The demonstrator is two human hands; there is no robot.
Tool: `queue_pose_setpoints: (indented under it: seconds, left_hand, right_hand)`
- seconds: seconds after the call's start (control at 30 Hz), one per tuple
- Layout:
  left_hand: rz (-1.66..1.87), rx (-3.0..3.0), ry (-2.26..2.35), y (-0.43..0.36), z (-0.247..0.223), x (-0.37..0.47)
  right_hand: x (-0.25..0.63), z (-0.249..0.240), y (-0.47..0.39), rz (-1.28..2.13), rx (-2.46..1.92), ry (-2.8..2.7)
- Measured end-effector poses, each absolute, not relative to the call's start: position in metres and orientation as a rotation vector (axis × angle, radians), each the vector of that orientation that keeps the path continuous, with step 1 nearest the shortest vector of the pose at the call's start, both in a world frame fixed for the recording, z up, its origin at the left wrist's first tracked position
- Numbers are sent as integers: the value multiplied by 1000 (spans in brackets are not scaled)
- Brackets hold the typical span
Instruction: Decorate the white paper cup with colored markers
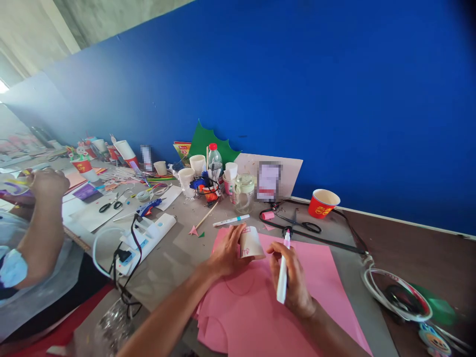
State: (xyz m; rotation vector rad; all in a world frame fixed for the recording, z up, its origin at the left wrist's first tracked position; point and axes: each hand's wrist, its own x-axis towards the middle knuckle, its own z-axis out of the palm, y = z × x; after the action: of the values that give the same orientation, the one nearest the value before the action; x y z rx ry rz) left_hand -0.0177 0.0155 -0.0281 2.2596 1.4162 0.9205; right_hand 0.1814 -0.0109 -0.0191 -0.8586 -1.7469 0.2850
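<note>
A white paper cup point(252, 243) with red print is tilted over the pink sheets point(312, 297). My left hand point(228, 253) holds the cup from its left side. In my right hand point(292, 280) is a white marker point(283, 275), its pink tip pointing up and away from me. A thin curved line shows on the pink paper just below the cup. Beyond the sheets lies another white marker with a blue band point(231, 220). Black scissors point(297, 223) and a small pink roll point(267, 215) rest behind the paper.
At the left sits a person, one arm point(42, 228) over the table. A power strip point(148, 243) with cables and a blue glue gun point(150, 207) lie left of me. Behind stand a glass jar point(244, 193), a red-capped bottle point(214, 161) and a red cup point(323, 204).
</note>
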Motion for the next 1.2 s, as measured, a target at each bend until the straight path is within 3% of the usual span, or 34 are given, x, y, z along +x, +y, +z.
queue_pose_setpoints:
  seconds: [0.13,0.3,0.47,1.2]
  left_hand:
    - [1043,2366,1366,15,-28,-16]
    - [1218,2483,1363,17,-28,-15]
    - [1148,2515,1377,18,-31,-15]
    - [1024,2450,1419,15,-34,-15]
  right_hand:
    - [178,-11,-19,607,-759,-1565]
    - [178,-1,-24,702,-764,-1554]
    - [174,-11,-26,822,-811,-1423]
    - [171,-17,-24,979,-831,-1317]
